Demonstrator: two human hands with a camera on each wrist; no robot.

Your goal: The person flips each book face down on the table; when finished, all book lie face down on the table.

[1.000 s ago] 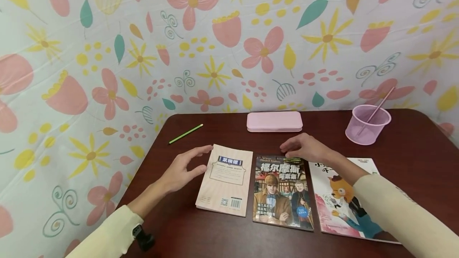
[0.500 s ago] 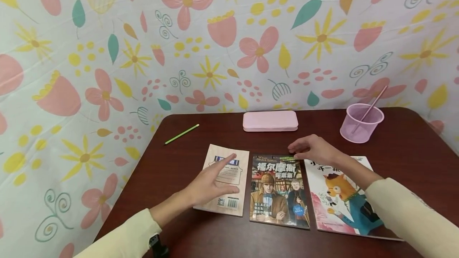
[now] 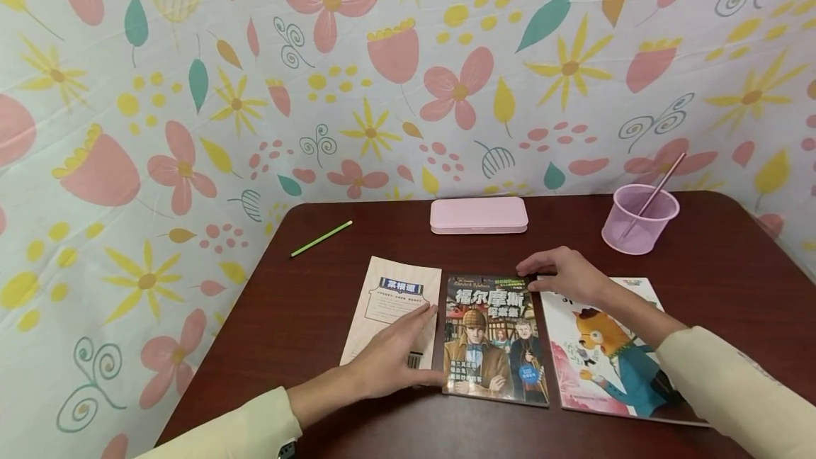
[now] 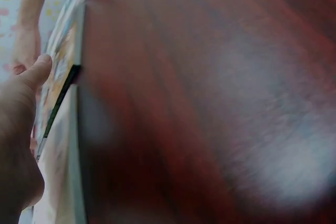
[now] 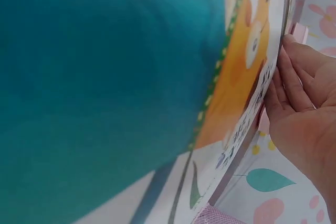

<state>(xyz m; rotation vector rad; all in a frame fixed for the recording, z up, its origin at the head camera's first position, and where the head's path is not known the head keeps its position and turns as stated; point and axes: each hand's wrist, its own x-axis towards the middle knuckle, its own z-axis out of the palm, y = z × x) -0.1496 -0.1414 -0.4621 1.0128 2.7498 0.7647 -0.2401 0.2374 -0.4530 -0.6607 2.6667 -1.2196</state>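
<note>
Three books lie side by side on the dark table. In the head view, my left hand [image 3: 392, 356] is over the cream book [image 3: 366, 324] on the left, thumb and fingers extended, their tips at the left edge of the middle detective comic book [image 3: 494, 346]. My right hand [image 3: 570, 276] has its fingertips at that comic's upper right corner, fingers loosely bent. Its palm is above the top of the white picture book [image 3: 602, 353] with an orange fox, partly hidden by the right forearm. The right wrist view shows the fox cover [image 5: 236, 77] up close beside the fingers [image 5: 294, 82].
A green pencil [image 3: 321, 239] lies at the back left of the table [image 3: 382, 232]. Along the rear edge stand a pink pencil case [image 3: 479, 214] and, to the right, a pink mesh cup [image 3: 639, 222] with a pencil in it. A flowered cloth [image 3: 408, 91] hangs behind.
My left hand has moved right, from the cream book's left edge across it to the middle comic's left edge. My right hand has shifted slightly right and down to the comic's upper right corner.
</note>
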